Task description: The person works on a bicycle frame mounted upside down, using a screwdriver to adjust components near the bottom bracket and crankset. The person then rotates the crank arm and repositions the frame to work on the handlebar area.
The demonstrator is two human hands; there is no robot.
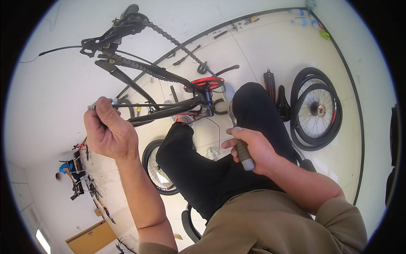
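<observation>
In front of me stands a black bicycle frame with its rear end raised toward the upper left. The rear derailleur is at that end, and a chain runs down from it to the red chainring. My left hand is closed round the end of a thin black rod or cable that reaches toward the bottom bracket; a silvery tip sticks out past the fingers. Above my right thigh, my right hand grips a screwdriver by its brown-grey handle, its slim shaft directed away from me.
Two stacked wheels lie at the right, beside a black saddle. Another wheel is by my left leg. Several tools and parts lie along the far wall. A person in blue is at the far left, near another bicycle.
</observation>
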